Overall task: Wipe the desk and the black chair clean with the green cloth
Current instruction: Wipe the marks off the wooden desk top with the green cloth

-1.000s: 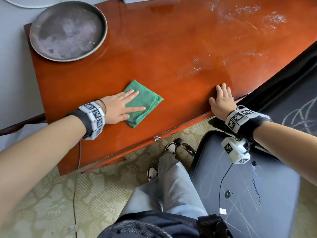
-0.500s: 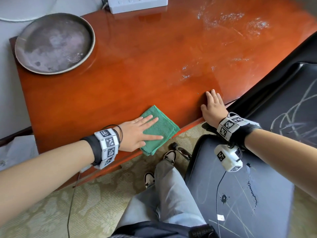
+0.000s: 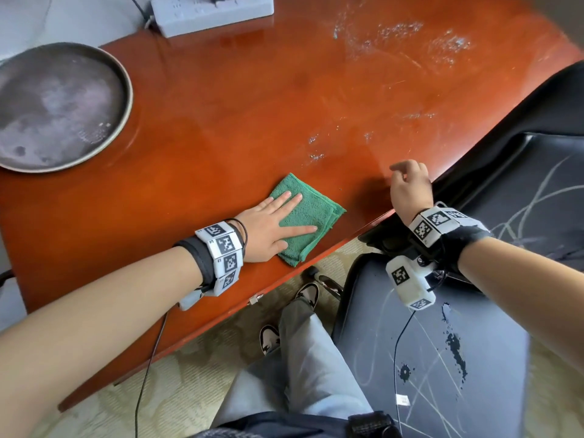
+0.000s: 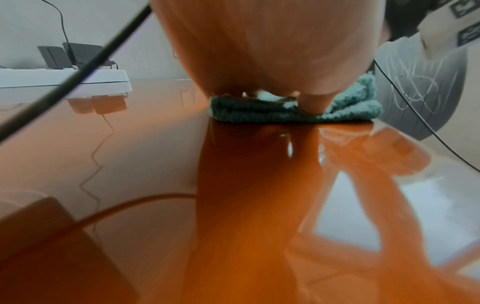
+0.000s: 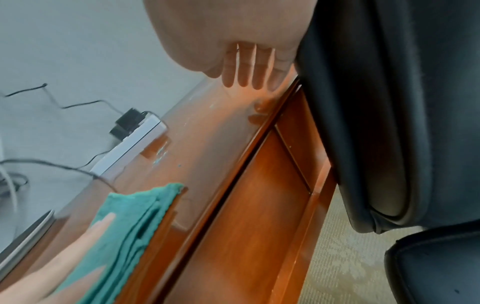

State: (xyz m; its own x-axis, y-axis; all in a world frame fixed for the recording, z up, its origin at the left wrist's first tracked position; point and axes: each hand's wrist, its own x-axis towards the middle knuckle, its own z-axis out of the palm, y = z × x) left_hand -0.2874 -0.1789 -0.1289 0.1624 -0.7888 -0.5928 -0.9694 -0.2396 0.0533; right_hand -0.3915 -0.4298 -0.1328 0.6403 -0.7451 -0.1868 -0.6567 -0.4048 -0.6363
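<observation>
My left hand [image 3: 268,224] lies flat, fingers spread, on the folded green cloth [image 3: 311,213] and presses it onto the glossy red-brown desk [image 3: 221,121] close to the front edge. The left wrist view shows the palm [image 4: 272,41] over the cloth [image 4: 298,112]. My right hand [image 3: 409,188] hovers just above the desk's front right edge, fingers [image 5: 249,67] loose and pointing down, holding nothing. The black chair [image 3: 474,343] stands to the right against the desk, its seat marked with white scribbles and dark splotches. White smears [image 3: 395,36] show on the desk's far right, with smaller ones [image 3: 316,154] beyond the cloth.
A round grey metal tray [image 3: 57,105] sits at the desk's left end. A white power strip [image 3: 211,14] with plugs and cables lies at the back edge. My legs and shoes [image 3: 303,294] stand on patterned carpet between desk and chair. A cable hangs from my left wrist.
My left hand slid the cloth toward the front edge and to the right, nearer my right hand. My right hand, earlier flat on the desk, has lifted with its fingers drooping.
</observation>
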